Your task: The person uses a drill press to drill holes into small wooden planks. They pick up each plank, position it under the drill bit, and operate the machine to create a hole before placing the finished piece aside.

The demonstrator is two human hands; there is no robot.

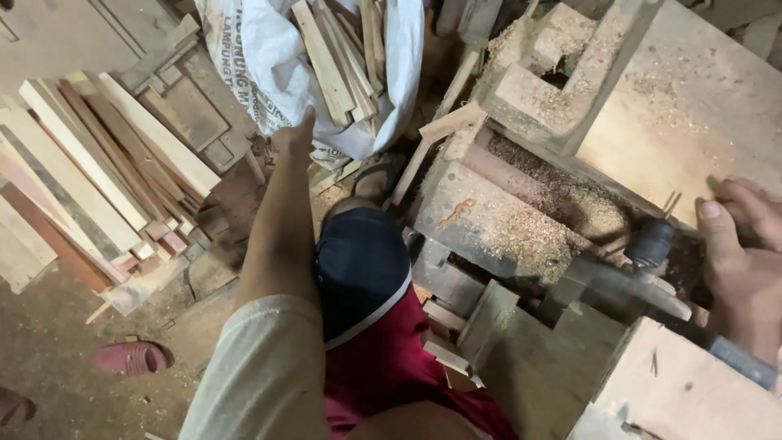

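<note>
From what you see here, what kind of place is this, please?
Most likely a small woodworking workshop: sawdust covers a wooden machine bench, cut wood strips lie stacked on the floor, and a white sack holds offcuts.

A wooden bench (692,106) on the right carries sawdust (529,228) and a dark knob (649,242). The dirt floor (49,350) on the left bears stacked slats (90,171), a white sack (269,73) of offcuts, and a red sandal (130,357).

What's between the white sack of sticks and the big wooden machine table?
In the head view, between the white sack and the machine table lie loose wood strips leaning on the floor, and a sawdust-covered wooden block.
</note>
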